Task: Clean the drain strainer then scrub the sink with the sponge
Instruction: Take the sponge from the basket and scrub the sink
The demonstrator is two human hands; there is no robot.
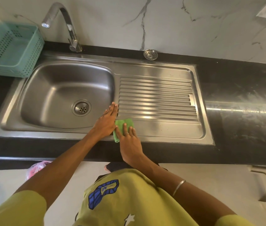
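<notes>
Step in hand, as we judge it: the scrub. The drain strainer point(150, 54) sits out of the drain, on the dark tabletop point(236, 75) at the wall, well beyond both hands and apart from the sink point(161, 69); we read that part as likely done, though we can't tell how clean it is from here.

Right hand point(129, 141): fingers flat and spread, pressing down on the green sponge point(123, 123), not curled around it. An open, palm-down grip, holding by pressure only. The sponge lies on the front flat of the sink, partly under that hand, just short of the ribbed drainboard point(156, 98).

Left hand point(107, 119): open, empty, fingers straight, just beside the sponge on its bowl side, fingertips near the basin point(60, 88) edge.

Sponge looks thin, soft, slightly rumpled; more like a folded pad. Steel looks dry, no suds visible.

Next move, we'd say: keep downward pressure and sweep away from the grip over the ribs, then into the basin
</notes>
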